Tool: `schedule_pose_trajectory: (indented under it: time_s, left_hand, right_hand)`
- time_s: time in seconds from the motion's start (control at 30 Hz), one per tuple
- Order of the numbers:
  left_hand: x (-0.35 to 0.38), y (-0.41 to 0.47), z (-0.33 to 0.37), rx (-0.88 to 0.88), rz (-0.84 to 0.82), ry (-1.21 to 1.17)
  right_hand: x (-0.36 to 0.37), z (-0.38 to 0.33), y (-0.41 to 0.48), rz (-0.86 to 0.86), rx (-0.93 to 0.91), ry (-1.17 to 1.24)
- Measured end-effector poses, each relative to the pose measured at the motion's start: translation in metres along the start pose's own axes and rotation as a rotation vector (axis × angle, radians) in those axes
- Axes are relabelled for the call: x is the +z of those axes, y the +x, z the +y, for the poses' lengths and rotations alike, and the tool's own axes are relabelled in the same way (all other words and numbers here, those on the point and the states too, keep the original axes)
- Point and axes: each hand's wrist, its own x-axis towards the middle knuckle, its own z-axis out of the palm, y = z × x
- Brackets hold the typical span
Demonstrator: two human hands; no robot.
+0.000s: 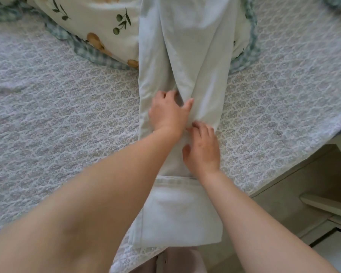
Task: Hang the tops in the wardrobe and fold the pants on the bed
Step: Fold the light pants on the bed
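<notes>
A pair of pale, off-white pants (187, 48) lies lengthwise on the bed (57, 115), stretching away from me with the legs laid together. Its near end (181, 217) hangs toward the bed's edge, with a hem seam showing. My left hand (168, 112) rests on the middle of the pants, fingers curled into a crease of the fabric. Just below and to its right, my right hand (203, 149) presses flat on the cloth with fingers spread. No tops or wardrobe are in view.
A quilted bedspread with a small grey floral pattern covers the bed. A pillow (98, 22) printed with olives and edged in blue gingham lies at the far side, partly under the pants. To the right, beyond the bed's edge, is a beige floor and pale furniture (327, 205).
</notes>
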Motion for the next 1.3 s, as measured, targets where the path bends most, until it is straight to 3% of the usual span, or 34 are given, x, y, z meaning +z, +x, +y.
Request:
schedule_pose_trajectory:
  time_s: [0.1,0.2,0.3,0.4,0.57,0.67,0.8,0.87,0.93,1.0,1.1,1.2,1.3]
  left_hand:
    - [-0.01,0.014,0.014,0.0,-0.019,-0.028]
    - [-0.038,0.027,0.007,-0.065,0.097,-0.183]
    - [-0.065,0.049,-0.02,-0.106,0.159,-0.079]
    - [-0.074,0.066,-0.041,-0.214,0.071,-0.096]
    - [-0.05,0.035,-0.063,-0.195,-0.018,-0.178]
    - [-0.033,0.013,-0.083,-0.249,-0.067,-0.11]
    - [-0.025,0.004,-0.084,-0.332,0.046,-0.177]
    - [-0.026,-0.011,-0.081,-0.289,0.175,-0.216]
    - [-0.027,-0.041,-0.088,-0.193,0.233,-0.134]
    - [-0.024,-0.08,-0.105,-0.161,0.108,-0.097]
    - [-0.016,-0.131,-0.131,-0.199,-0.096,-0.006]
    - [-0.009,-0.161,-0.145,-0.241,-0.078,0.013]
    - [-0.007,-0.172,-0.148,-0.371,-0.131,-0.016]
  right_hand:
    - [-0.002,0.001,0.005,-0.041,-0.031,-0.042]
    - [-0.007,0.003,0.011,-0.023,-0.054,-0.083]
    - [-0.006,0.008,0.019,-0.276,-0.011,0.008]
    - [0.001,0.017,0.022,-0.483,0.007,0.02]
    - [0.001,0.015,0.018,-0.406,-0.025,-0.049]
    - [0.001,0.015,0.015,-0.479,-0.043,-0.121]
    - [-0.003,0.017,0.019,-0.573,-0.068,-0.143]
    - [-0.009,0.018,0.014,-0.451,-0.069,-0.04]
    - [-0.017,0.023,-0.003,-0.237,0.03,0.068]
    - [-0.025,0.029,-0.026,-0.127,0.201,0.132]
    - [-0.027,0.04,-0.06,-0.199,0.443,0.29]
    - [-0.026,0.042,-0.091,-0.321,0.599,0.427]
    - [-0.025,0.036,-0.107,-0.303,0.678,0.417]
